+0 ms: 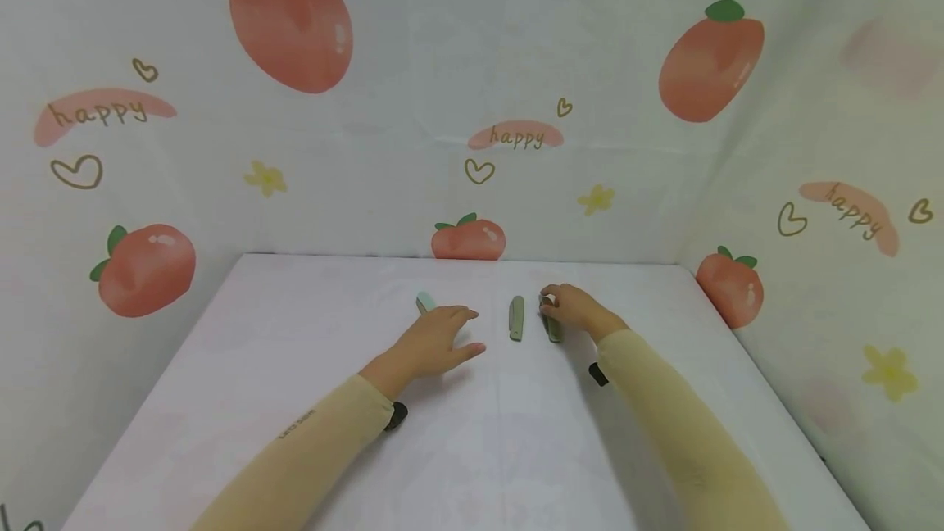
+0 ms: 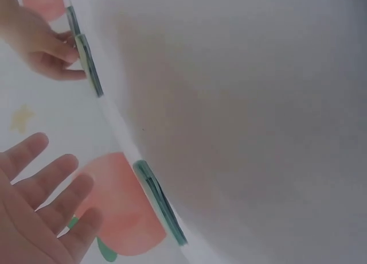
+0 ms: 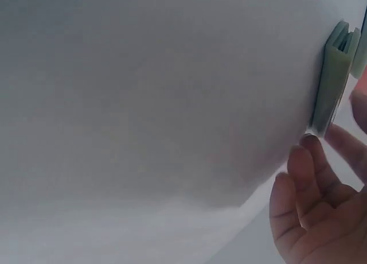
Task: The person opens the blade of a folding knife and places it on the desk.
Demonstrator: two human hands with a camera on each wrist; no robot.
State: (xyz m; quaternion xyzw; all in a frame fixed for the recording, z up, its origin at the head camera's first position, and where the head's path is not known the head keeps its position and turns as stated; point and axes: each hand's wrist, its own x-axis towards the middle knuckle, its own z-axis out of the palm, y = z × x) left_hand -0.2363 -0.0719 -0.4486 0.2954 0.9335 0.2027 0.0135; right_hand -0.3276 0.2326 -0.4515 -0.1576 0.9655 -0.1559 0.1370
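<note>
Three slim green folding knives lie on the white table. My right hand (image 1: 578, 310) is at the far end of the rightmost folding knife (image 1: 554, 329), pinching it with thumb and fingertips. In the right wrist view, this knife (image 3: 332, 80) shows a slotted handle, its end between the fingers. The middle folding knife (image 1: 517, 319) lies just left of that hand. My left hand (image 1: 433, 341) hovers with fingers spread and holds nothing. Behind it lies a paler teal folding knife (image 1: 424, 301), partly hidden by the hand; its length shows in the left wrist view.
The white table (image 1: 501, 449) ends at a cloth backdrop (image 1: 413, 146) printed with fruit, hearts and flowers. Similar cloth walls stand at both sides. Dark wrist devices show beneath both beige sleeves (image 1: 302, 441).
</note>
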